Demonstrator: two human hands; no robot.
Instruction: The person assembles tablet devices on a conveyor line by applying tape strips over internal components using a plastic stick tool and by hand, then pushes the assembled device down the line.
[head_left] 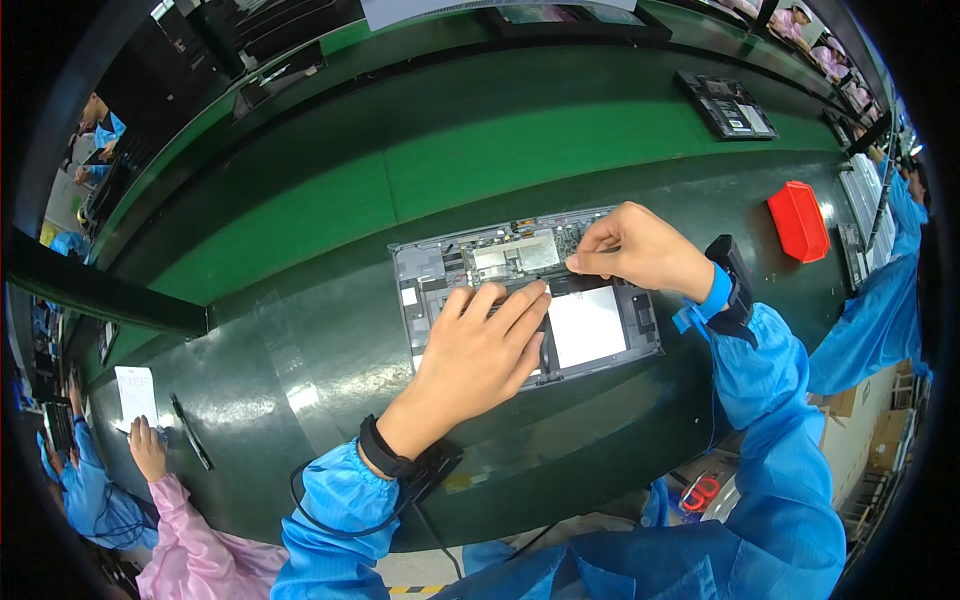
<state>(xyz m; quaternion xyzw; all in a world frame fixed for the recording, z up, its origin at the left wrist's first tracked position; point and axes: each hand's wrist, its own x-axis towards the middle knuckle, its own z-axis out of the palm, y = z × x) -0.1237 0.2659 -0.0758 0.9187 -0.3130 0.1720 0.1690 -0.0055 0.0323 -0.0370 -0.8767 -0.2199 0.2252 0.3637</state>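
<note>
An opened grey laptop base lies on the dark green bench in front of me, its circuit board and inner parts bare. A silver plate covers part of the board, and a white rectangular panel sits at the near right of the base. My left hand rests over the middle of the base, fingers stretched out and slightly apart. Thumb and forefinger of my right hand are pinched together just above the board, right of the silver plate. Whatever they hold, if anything, is too small to see.
A red plastic bin stands to the right, and another opened laptop part lies at the far right. At the left, a co-worker's hand touches a white paper beside a black pen-like tool. A dark post juts in there.
</note>
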